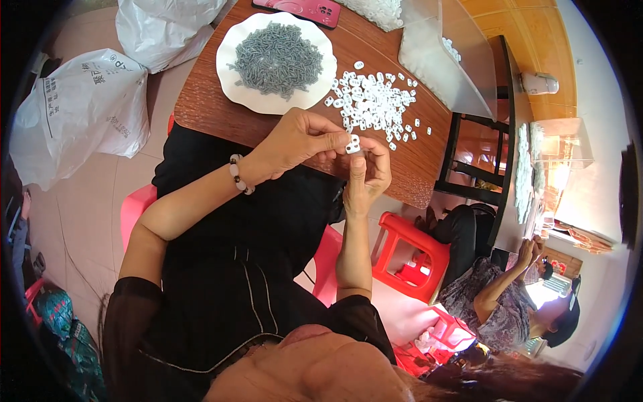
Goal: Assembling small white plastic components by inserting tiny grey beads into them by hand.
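Just past the near edge of the wooden table, my two hands meet at a small white plastic piece with dark holes (pixel 353 143). My left hand (pixel 298 144) pinches its left side between thumb and forefinger; a beaded bracelet circles that wrist. Thumb and fingers of my right hand (pixel 367 177) close on the piece from the right and below. Beyond them, a loose pile of similar white pieces (pixel 375 100) is spread over the tabletop. To its left, a white scalloped plate (pixel 231 50) carries a heap of small grey rod-shaped parts (pixel 278 60).
A red phone (pixel 311 10) lies at the far table edge, near a clear plastic bin (pixel 429 57) of white parts. White sacks (pixel 87 110) stand on the floor at left. A red stool (pixel 412 258) is at right, where another person (pixel 495 295) sits at a second table.
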Available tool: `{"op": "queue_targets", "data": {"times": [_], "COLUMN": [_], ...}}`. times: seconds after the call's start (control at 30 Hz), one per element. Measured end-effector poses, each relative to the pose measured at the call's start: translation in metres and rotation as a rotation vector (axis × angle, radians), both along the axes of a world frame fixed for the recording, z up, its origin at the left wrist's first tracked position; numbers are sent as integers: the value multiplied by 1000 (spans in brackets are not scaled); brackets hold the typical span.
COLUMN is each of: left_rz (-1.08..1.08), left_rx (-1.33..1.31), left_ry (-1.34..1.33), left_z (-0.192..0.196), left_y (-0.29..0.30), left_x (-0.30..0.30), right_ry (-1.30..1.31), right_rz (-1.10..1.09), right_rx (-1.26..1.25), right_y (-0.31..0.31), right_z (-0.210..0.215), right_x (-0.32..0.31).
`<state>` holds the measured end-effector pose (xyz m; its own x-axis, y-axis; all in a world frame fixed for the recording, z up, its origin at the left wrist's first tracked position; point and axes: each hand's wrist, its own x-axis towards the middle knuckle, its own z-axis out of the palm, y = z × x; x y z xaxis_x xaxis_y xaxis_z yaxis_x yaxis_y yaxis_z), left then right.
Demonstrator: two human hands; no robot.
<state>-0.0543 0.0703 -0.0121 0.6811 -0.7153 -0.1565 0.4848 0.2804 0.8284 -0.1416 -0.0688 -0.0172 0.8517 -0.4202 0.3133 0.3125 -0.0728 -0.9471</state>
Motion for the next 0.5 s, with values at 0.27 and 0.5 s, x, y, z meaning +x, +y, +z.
{"op": "queue_targets", "data": {"times": [0.27,0.5], "left_rz": [30,48], "left_rx": [-7,42], "left_ry": [-18,-66], "left_z": [-6,-9], "left_y": [0,-4], "left_x": [-2,-3], "right_ry": [114,141], "right_rz": [-43,-88], "right_rx": [-204,-132], "right_y": [-3,3], "right_z": [-5,-7], "right_x": [0,-1]}}
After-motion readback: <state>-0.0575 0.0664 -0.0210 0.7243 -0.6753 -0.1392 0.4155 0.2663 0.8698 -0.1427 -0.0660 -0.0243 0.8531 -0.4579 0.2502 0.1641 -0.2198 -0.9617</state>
